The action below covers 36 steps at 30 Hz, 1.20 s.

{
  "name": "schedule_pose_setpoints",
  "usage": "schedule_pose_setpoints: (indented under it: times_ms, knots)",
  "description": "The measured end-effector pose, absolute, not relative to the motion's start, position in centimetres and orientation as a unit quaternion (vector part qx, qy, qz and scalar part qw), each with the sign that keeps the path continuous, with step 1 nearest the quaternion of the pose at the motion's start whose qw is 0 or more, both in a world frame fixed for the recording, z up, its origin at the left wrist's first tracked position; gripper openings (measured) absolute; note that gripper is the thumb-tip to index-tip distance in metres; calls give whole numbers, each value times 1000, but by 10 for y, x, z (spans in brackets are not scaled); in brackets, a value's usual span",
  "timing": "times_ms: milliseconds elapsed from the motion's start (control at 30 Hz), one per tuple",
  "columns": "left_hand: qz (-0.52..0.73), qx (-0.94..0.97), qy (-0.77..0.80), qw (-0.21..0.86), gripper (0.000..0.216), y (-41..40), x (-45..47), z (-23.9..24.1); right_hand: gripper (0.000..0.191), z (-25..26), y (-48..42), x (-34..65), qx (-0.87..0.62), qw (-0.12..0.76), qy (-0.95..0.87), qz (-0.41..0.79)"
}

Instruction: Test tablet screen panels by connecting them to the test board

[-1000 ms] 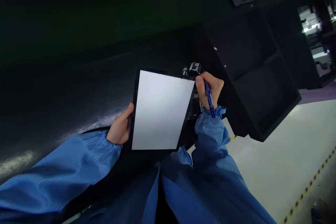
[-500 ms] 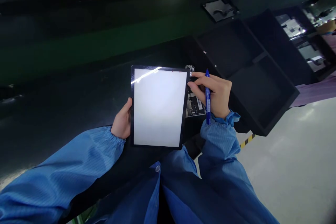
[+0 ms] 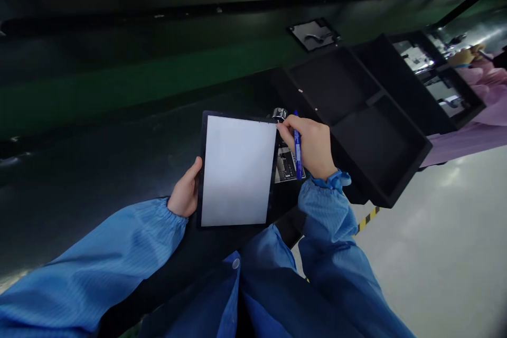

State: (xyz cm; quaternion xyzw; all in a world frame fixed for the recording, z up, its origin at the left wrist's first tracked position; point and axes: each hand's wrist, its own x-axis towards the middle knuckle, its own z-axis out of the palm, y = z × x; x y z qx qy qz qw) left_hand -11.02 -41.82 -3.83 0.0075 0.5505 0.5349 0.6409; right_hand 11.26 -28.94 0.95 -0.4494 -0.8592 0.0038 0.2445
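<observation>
A flat display panel (image 3: 238,171) with a black border and a plain white lit screen is held up over the dark bench. My left hand (image 3: 185,188) grips its left edge, thumb in front and the other fingers hidden behind. At the panel's upper right corner, the thumb and index fingertip of my right hand (image 3: 312,148) are pinched together. A blue marker pen (image 3: 298,154) is tucked in that same hand, pointing up and down. Tiny red marks show along the screen's top right edge.
Behind my right hand lie a labelled black-and-silver part (image 3: 285,166) and a shiny roll-like item (image 3: 279,114). A black divided tray (image 3: 386,148) stands to the right, with another tray (image 3: 467,116) of parts beyond. A framed panel (image 3: 314,35) lies at the back. A person's pink sleeve (image 3: 491,90) shows far right.
My right hand has closed its thumb and index finger at the panel's corner, where they were apart before. The panel tilted slightly, and the bright glare streak on it is gone. The view shifted.
</observation>
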Motion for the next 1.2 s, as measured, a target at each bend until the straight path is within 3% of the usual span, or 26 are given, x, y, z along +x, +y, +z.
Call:
schedule_pose_setpoints:
  times_ms: [100,267,600,767,867,1200]
  knots:
    - [534,11,538,652,42,-419,-110,-43,27,25,-300,101,-398,274,-875,-10]
    - [518,34,546,658,40,-417,-110,-47,28,35,-294,60,-255,337,-874,241]
    - [505,42,537,674,36,-415,-112,-44,22,16,-251,47,-285,411,-766,405]
    - [506,31,531,679,40,-414,-113,-43,64,-3,-251,87,-243,364,-781,446]
    - [503,24,530,682,43,-412,-114,-42,74,-14,-248,94,-245,333,-782,466]
    - [473,-35,501,724,43,-405,-131,-34,55,-37,-239,59,-310,416,-649,556]
